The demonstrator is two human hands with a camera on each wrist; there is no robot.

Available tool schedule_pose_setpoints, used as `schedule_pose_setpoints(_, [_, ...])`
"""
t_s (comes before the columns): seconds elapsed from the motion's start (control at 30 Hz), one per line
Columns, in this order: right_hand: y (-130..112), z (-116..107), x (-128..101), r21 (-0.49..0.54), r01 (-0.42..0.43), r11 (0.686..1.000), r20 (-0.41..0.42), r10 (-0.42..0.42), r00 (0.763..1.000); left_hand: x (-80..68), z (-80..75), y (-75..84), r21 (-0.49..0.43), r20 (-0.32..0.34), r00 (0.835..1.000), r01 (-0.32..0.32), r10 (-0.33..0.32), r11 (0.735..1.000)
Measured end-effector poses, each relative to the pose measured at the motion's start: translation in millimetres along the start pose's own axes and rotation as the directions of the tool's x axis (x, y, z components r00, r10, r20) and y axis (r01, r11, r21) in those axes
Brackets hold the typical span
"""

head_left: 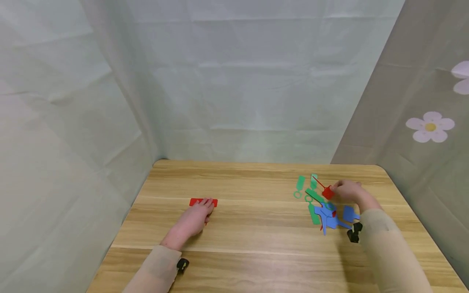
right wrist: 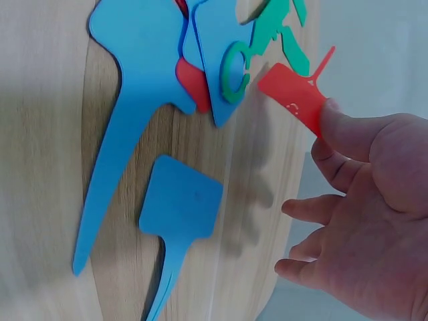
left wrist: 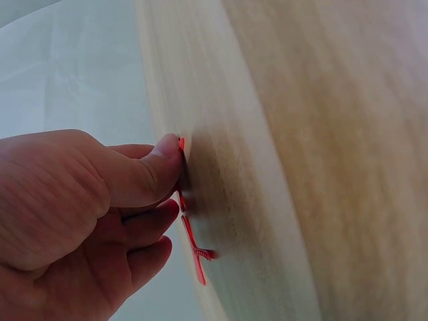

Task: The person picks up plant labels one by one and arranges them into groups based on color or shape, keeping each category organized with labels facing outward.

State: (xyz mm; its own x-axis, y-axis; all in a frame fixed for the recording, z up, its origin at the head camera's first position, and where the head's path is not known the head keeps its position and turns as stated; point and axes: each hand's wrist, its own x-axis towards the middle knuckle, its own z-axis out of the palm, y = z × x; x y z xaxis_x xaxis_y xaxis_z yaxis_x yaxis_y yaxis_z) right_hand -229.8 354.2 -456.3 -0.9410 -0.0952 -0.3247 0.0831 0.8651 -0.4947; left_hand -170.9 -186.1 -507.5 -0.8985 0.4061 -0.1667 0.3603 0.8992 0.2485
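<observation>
At the left of the table, my left hand has its thumb and fingertips at a flat red tag on the wood. In the left wrist view, the thumb and index finger pinch an edge of red plastic; the hand hides part of it. My right hand holds a red plastic tag with a thin tail between thumb and index finger, raised above the table. Its other fingers are spread. Below it lies a pile of blue T-shaped plant labels and green tags with ring ends.
A separate blue plant label with a square head lies beside the pile. Another green tag lies toward the back of the wooden table. Pale cloth hangs around the table's back and sides.
</observation>
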Motion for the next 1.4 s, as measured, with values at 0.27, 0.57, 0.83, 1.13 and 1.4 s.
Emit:
schedule_pose_setpoints(0.27, [3.3,-5.9,-5.8,0.038,-0.039,0.999,-0.007,0.04,0.999,-0.6,-1.9,-0.2,-0.004,-0.008,1.0,-0.004,0.004,1.0])
schedule_pose_setpoints(0.57, [13.1,-4.7,-5.2,0.049,-0.054,0.997,-0.035,0.055,0.998,-1.7,-4.0,0.3,-0.006,-0.016,1.0,-0.022,0.021,1.0])
schedule_pose_setpoints(0.83, [15.6,-2.1,-7.6,0.055,-0.052,0.997,-0.086,0.057,0.995,-2.7,-3.7,0.2,-0.006,-0.012,1.0,-0.027,0.026,1.0])
schedule_pose_setpoints(1.13, [15.0,1.6,-9.5,0.075,-0.034,0.997,-0.2,0.048,0.979,-2.0,-2.9,0.1,-0.007,-0.008,1.0,-0.028,0.028,1.0])
schedule_pose_setpoints(1.4, [6.1,5.0,-8.9,0.107,0.03,0.994,-0.195,-0.009,0.981,-1.4,-2.3,0.5,-0.005,0.005,1.0,-0.016,0.016,1.0])
